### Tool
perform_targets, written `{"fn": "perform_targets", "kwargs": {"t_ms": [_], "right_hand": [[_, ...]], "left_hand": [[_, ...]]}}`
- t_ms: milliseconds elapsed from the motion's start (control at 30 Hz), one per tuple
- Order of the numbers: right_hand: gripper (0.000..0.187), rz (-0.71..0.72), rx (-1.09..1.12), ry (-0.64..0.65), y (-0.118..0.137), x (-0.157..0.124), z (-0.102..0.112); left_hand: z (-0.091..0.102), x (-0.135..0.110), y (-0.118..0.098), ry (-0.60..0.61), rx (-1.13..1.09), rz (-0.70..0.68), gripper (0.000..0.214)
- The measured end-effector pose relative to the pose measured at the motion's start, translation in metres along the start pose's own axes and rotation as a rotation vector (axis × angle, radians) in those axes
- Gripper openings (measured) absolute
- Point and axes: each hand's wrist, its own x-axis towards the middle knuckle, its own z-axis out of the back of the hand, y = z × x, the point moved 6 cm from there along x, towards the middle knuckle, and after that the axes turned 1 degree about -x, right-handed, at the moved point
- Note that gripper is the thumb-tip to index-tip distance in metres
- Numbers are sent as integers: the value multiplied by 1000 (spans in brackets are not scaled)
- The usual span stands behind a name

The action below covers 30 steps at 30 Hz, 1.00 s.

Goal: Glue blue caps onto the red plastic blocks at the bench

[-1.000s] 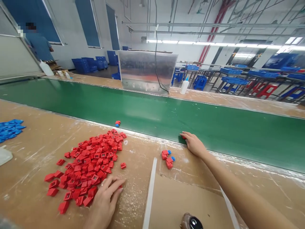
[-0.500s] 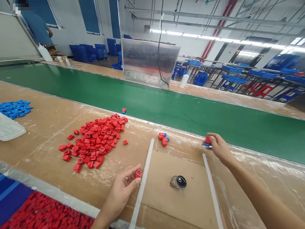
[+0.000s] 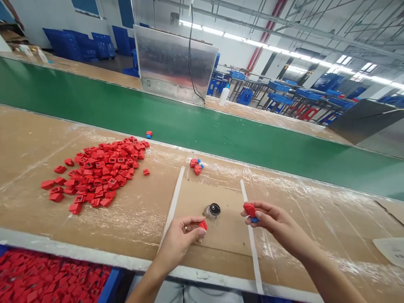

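My left hand [image 3: 183, 240] pinches a small red plastic block [image 3: 203, 225] between thumb and fingers, just in front of a small round pot with a black rim [image 3: 215, 209]. To the right, my right hand [image 3: 274, 219] grips a red-and-blue plastic piece [image 3: 250, 209], red part on top and blue part below, above the right tape strip. The pot stands on a cardboard sheet [image 3: 227, 242] between two pale tape strips. Behind the sheet lie a few red-and-blue pieces [image 3: 196, 167]. A big pile of loose red blocks [image 3: 104, 168] spreads out on the left.
A green conveyor belt [image 3: 176, 120] runs across behind the table, with one red-and-blue piece [image 3: 149, 134] at its near edge. A blue bin [image 3: 110, 286] full of red blocks sits below the table's front left edge. A white bottle [image 3: 224, 96] stands beyond the belt.
My right hand has come back from the belt's edge toward me, still holding the red-and-blue piece. My left hand has brought its red block over the cardboard, near the pot. The view has shifted.
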Motion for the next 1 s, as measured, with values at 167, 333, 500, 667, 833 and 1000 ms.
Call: {"fn": "perform_targets", "kwargs": {"t_ms": [167, 333, 500, 667, 833, 1000], "right_hand": [[31, 17, 146, 37, -3, -3, -25], [32, -52, 326, -53, -15, 4, -30], [40, -55, 270, -137, -17, 7, -27], [38, 199, -241, -245, 5, 2, -35], [21, 519, -751, -306, 33, -10, -61], [17, 601, -901, -283, 37, -12, -76]], "left_hand": [[8, -10, 10, 9, -35, -11, 36], [12, -16, 11, 13, -107, -31, 35], [10, -17, 13, 46, -114, -32, 33], [10, -17, 12, 57, -132, -44, 32], [10, -18, 12, 60, -138, -31, 30], [9, -19, 13, 70, -147, -20, 31]]}}
